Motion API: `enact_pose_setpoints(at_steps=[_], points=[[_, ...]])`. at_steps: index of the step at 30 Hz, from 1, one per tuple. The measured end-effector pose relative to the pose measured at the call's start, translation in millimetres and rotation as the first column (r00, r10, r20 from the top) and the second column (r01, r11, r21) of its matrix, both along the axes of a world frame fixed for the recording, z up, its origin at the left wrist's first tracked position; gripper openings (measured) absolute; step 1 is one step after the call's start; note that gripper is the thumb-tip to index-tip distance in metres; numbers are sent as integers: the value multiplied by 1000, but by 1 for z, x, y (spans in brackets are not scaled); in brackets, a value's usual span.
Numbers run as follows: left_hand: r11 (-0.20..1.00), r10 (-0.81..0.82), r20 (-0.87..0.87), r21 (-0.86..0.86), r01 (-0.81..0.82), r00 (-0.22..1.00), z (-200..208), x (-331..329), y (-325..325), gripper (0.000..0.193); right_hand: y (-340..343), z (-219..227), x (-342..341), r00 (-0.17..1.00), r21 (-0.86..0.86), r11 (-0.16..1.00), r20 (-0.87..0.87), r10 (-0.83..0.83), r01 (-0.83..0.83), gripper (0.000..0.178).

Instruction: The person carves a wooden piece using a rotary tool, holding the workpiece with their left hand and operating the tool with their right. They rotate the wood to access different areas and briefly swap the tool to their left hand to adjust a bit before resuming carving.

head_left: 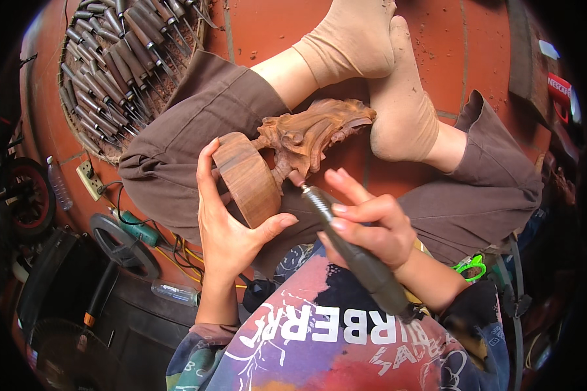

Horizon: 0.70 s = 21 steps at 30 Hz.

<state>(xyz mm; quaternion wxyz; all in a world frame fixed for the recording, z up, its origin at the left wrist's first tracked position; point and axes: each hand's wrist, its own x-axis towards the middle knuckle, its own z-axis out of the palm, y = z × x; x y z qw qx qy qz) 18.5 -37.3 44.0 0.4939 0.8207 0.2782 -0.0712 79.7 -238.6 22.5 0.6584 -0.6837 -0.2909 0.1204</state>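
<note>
Across my lap lies a carved wooden figure (310, 133) on a thick, rounded wooden base (246, 179). My left hand (231, 228) is wrapped round that base, fingers on its far left side and thumb along its near edge. In my right hand (375, 228) is a dark rotary tool (355, 260) with a ribbed metal neck, gripped much like a pen. Its small reddish-brown tip (297, 178) touches, or nearly touches, the carving close to where it meets the base. The figure's far end reaches my socked feet.
A round woven tray (114, 153) of wooden-handled carving tools (120, 65) stands at the far left. Nearby are a socket block (90, 180), cables, a green power tool (137, 228) and a plastic bottle (175, 292). Green-handled scissors (471, 267) lie at right. Wood crumbs dot the red tiles (430, 52).
</note>
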Motion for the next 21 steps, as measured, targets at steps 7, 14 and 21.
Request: enact_pose_setpoints(at_steps=[7, 14, 21], points=[[999, -20, 66, 30, 18, 998, -9, -5, 2, 117, 19, -13, 0, 983, -148, 988, 168, 76, -51, 21], [998, -34, 53, 47, 31, 998, -12, -8, 3, 118, 27, 0, -2, 997, -241, 971, 74, 13, 5, 22], [997, -68, 56, 37, 66, 996, -14, -12, 8, 128, 33, 4, -2, 993, -291, 957, 113, 23, 11, 24]])
